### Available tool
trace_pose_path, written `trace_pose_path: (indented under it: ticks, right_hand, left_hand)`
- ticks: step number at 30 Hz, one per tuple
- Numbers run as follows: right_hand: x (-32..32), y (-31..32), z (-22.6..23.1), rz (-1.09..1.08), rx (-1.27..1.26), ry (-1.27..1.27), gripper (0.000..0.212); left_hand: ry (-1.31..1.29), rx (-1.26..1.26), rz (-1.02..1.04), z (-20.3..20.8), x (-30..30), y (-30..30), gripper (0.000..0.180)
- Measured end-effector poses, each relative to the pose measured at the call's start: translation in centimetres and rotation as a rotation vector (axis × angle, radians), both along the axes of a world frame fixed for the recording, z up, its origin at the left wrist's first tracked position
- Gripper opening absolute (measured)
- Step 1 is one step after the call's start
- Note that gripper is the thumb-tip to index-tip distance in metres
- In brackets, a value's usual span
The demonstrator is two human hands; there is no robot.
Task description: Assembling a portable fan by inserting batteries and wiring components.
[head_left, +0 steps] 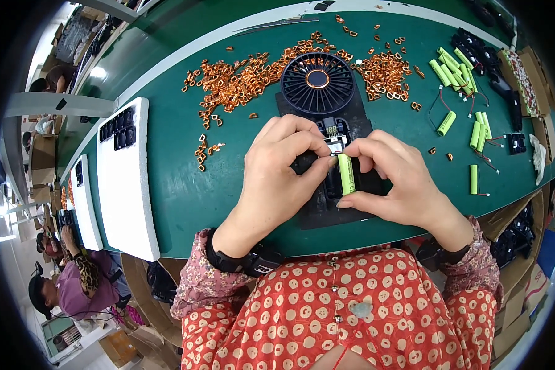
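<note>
A black handheld fan (317, 82) lies face up on a dark mat (333, 218), its round grille away from me and its open handle toward me. Inside the handle a small display board (332, 130) shows. My right hand (396, 179) grips a green cylindrical battery (346, 175) lengthwise over the handle, thumb at its near end and fingers at its far end. At that far end my left hand (283, 169) is closed, thumb and forefinger pinching what look like the battery's thin wires. The fingertips hide most of the wires and part of the handle.
Copper-coloured rings (240, 83) are heaped behind and beside the fan. More wired green batteries (455, 69) lie at right, near black plastic parts (475, 49). A white foam board (124, 185) with black pieces stands at left. Another person (83, 283) sits farther left.
</note>
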State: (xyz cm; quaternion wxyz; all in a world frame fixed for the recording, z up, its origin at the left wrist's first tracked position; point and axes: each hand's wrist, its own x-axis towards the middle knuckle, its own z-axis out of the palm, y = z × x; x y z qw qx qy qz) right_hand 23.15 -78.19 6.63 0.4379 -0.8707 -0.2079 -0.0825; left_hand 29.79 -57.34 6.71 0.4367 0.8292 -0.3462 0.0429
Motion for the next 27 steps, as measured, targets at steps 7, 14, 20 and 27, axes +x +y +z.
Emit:
trace_pose_path:
  ticks: [7, 14, 20, 27]
  right_hand:
    - [0.1, 0.2, -0.5, -0.027, -0.111, -0.020, 0.056]
    - [0.7, 0.3, 1.2, 0.012, -0.116, 0.148, 0.046]
    - [1.1, 0.7, 2.3, 0.015, -0.199, 0.256, 0.041]
    - [1.3, 1.0, 2.5, 0.012, -0.243, 0.238, 0.042]
  left_hand:
    - [-0.150, 0.190, -0.005, 1.5, -1.0, -0.2, 0.016]
    - [-0.194, 0.244, -0.077, 2.0, -1.5, 0.5, 0.026]
    - [-0.133, 0.236, -0.033, 2.1, -2.1, 0.1, 0.032]
    - [-0.108, 0.216, 0.070, 1.7, -2.6, -0.5, 0.029]
